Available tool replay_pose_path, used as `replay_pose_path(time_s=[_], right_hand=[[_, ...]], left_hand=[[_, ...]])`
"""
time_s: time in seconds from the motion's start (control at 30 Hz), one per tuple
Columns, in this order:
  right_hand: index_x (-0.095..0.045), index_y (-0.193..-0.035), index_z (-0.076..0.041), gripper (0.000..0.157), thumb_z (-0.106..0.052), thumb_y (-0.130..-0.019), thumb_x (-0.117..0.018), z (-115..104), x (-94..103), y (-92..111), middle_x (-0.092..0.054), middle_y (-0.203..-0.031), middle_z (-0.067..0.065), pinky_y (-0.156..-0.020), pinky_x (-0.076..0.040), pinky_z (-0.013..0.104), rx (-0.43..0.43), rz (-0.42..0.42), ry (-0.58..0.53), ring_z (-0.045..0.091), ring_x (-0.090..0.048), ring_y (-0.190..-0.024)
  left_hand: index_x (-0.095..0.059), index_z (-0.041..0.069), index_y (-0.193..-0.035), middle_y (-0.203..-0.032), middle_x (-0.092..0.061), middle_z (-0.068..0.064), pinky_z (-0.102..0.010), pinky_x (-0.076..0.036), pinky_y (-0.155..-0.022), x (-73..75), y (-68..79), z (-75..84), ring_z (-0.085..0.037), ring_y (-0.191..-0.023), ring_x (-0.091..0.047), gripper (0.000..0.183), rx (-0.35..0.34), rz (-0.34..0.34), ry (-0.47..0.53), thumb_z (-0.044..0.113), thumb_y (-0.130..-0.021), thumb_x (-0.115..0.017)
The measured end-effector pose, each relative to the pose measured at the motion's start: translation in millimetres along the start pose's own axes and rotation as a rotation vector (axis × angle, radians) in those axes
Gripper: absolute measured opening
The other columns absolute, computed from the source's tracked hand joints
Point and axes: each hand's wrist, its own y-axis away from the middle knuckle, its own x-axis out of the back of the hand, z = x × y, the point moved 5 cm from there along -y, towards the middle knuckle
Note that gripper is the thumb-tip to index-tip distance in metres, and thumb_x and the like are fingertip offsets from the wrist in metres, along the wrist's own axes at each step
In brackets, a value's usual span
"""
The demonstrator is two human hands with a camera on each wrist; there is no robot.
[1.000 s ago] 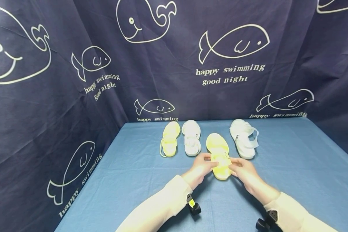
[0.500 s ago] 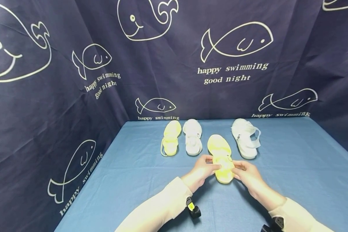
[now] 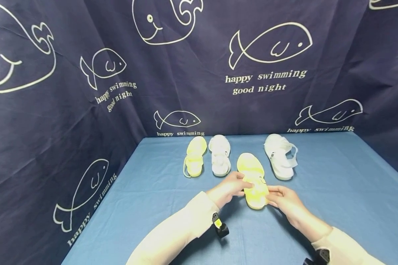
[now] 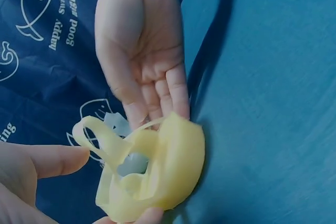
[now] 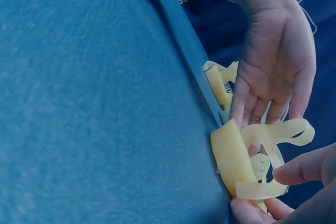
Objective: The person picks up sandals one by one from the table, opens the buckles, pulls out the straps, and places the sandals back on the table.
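A yellow sandal (image 3: 250, 165) lies toe away from me on the blue table, between both hands. My left hand (image 3: 228, 188) grips its left side, thumb laid over the upper and fingers along the sole. On the other side my right hand (image 3: 286, 203) holds the heel end between thumb and fingers. In the right wrist view, a loose ankle strap (image 5: 296, 131) with a slotted end sticks out from the sandal, and the right thumb (image 5: 299, 169) meets a band at the heel. The left wrist view has the left thumb (image 4: 63, 160) close to the strap.
Behind, a second yellow sandal (image 3: 195, 156) stands beside a white sandal (image 3: 220, 156) at the left. Another white sandal (image 3: 280, 158) with its strap out stands to the right. A dark blue curtain (image 3: 185, 88) with fish drawings borders the blue tabletop (image 3: 152, 198).
The yellow sandal has shifted slightly toward me and to the right with both hands. Most recently, the left hand has slid a little up its side, and the right hand toward the heel.
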Motion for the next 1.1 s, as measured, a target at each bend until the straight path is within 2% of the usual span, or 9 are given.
replay_pose_path(time_s=[0.1, 0.23, 0.47, 0.6, 0.77, 0.97, 1.1], right_hand=[[-0.039, -0.133, 0.019, 0.051, -0.006, -0.093, -0.058, 1.7, 4.4, 2.2, -0.066, -0.111, 0.018, -0.082, -0.055, 0.02, -0.011, 0.001, 0.01, -0.003, -0.061, -0.086], [-0.04, -0.133, 0.019, 0.052, -0.011, -0.094, -0.06, 1.5, 10.2, 4.9, -0.065, -0.117, 0.022, -0.084, -0.055, 0.022, -0.021, 0.002, 0.027, -0.003, -0.062, -0.088], [-0.043, -0.134, 0.017, 0.055, -0.019, -0.096, -0.059, 1.8, 14.7, 11.2, -0.054, -0.132, 0.03, -0.087, -0.056, 0.027, -0.039, 0.013, 0.074, 0.006, -0.065, -0.095], [-0.048, -0.132, 0.016, 0.054, -0.021, -0.095, -0.062, 3.6, 14.5, 12.5, -0.057, -0.13, 0.027, -0.085, -0.056, 0.028, -0.058, 0.037, 0.069, 0.008, -0.067, -0.093], [-0.052, -0.128, 0.015, 0.052, -0.02, -0.093, -0.065, 1.6, 13.5, 9.8, -0.062, -0.125, 0.026, -0.081, -0.057, 0.028, -0.047, 0.071, 0.081, 0.011, -0.068, -0.089], [-0.055, -0.124, 0.016, 0.049, -0.017, -0.09, -0.069, -4.9, 10.3, 3.6, -0.069, -0.111, 0.02, -0.077, -0.058, 0.028, -0.03, 0.092, 0.063, 0.012, -0.069, -0.084], [-0.056, -0.121, 0.017, 0.047, -0.015, -0.089, -0.069, -4.0, 11.1, 1.8, -0.071, -0.104, 0.017, -0.074, -0.059, 0.027, -0.036, 0.118, 0.048, 0.011, -0.069, -0.079]], left_hand=[[-0.055, 0.001, -0.124, -0.121, -0.058, -0.012, -0.04, -0.049, -0.098, -2.3, -5.0, 6.8, -0.026, -0.114, -0.058, 0.048, -0.028, 0.008, -0.085, 0.01, -0.081, -0.075], [-0.061, 0.006, -0.12, -0.117, -0.061, -0.007, -0.038, -0.045, -0.1, -5.6, -13.5, 14.6, -0.021, -0.109, -0.057, 0.044, -0.084, 0.001, -0.114, 0.011, -0.079, -0.077], [-0.069, 0.011, -0.116, -0.12, -0.064, -0.002, -0.034, -0.045, -0.099, -15.4, -30.8, 19.0, -0.015, -0.108, -0.056, 0.039, -0.171, -0.145, -0.18, 0.01, -0.079, -0.078], [-0.072, 0.014, -0.11, -0.113, -0.068, 0.005, -0.031, -0.043, -0.1, -19.8, -39.6, 17.2, -0.01, -0.105, -0.057, 0.03, -0.177, -0.219, -0.183, 0.012, -0.08, -0.078], [-0.073, 0.013, -0.111, -0.106, -0.071, 0.006, -0.025, -0.044, -0.094, -21.7, -45.5, 18.0, -0.005, -0.096, -0.058, 0.029, -0.181, -0.309, -0.214, 0.014, -0.082, -0.076], [-0.074, 0.017, -0.108, -0.105, -0.072, 0.009, -0.027, -0.043, -0.097, -16.3, -47.6, 21.9, -0.004, -0.1, -0.058, 0.028, -0.179, -0.301, -0.267, 0.017, -0.08, -0.079], [-0.076, 0.014, -0.105, -0.102, -0.073, 0.007, -0.023, -0.046, -0.09, -18.5, -47.2, 23.9, -0.003, -0.094, -0.059, 0.024, -0.215, -0.289, -0.292, 0.017, -0.081, -0.078]])
